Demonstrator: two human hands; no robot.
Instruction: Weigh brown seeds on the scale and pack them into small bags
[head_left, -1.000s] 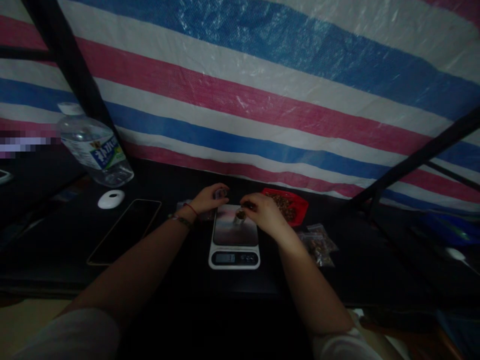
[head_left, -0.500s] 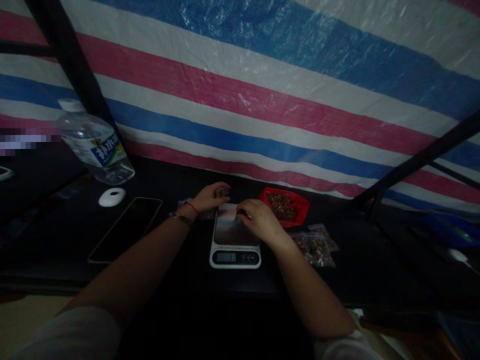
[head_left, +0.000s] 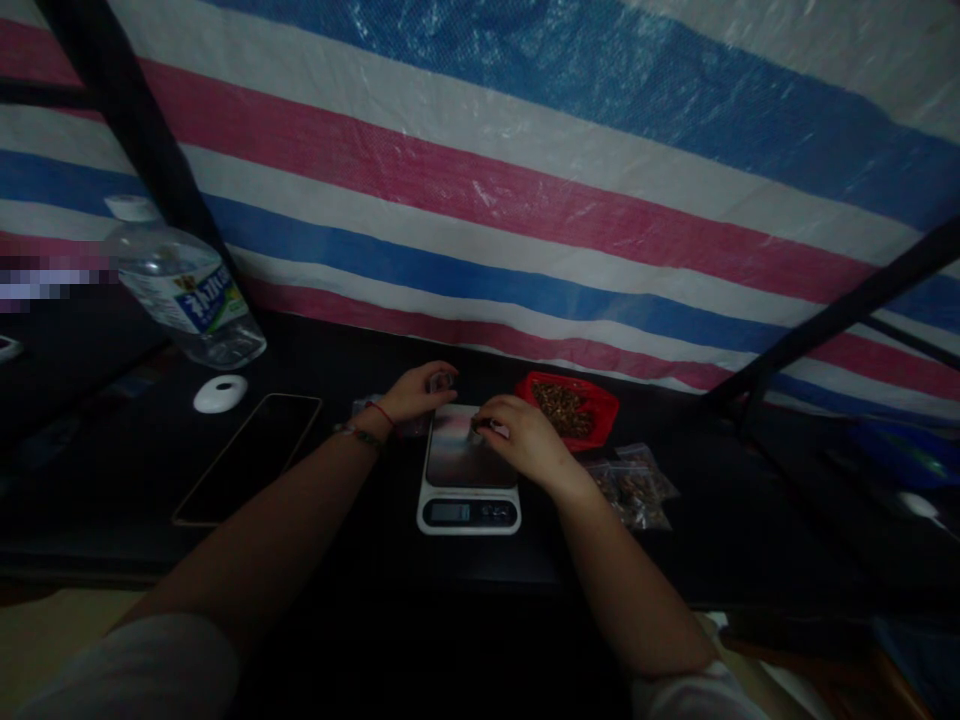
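Note:
A digital kitchen scale (head_left: 469, 470) with a metal plate and a lit display sits in front of me. By its far left corner, my left hand (head_left: 421, 392) has its fingers curled round a small clear plastic object (head_left: 442, 381), perhaps a bag. Low over the plate, my right hand (head_left: 516, 432) is closed with small brownish pieces showing at its fingertips. Just beyond it stands a red tray (head_left: 606, 412) of small brass-coloured pieces (head_left: 559, 408). Filled zip bags (head_left: 639, 488) lie right of my right wrist. Clear plastic bags (head_left: 409, 428) are partly hidden under my left wrist.
At the left are a phone (head_left: 251, 458), a white oval case (head_left: 220, 393) and a large clear bottle (head_left: 187, 290). A striped plastic sheet (head_left: 480, 200) hangs behind the black table (head_left: 337, 340), between dark metal posts. A blue item (head_left: 900, 455) lies far right.
The view has shifted slightly. My right fingertips have turned a little, showing more of the brownish pieces. My left hand stays by the scale's far corner.

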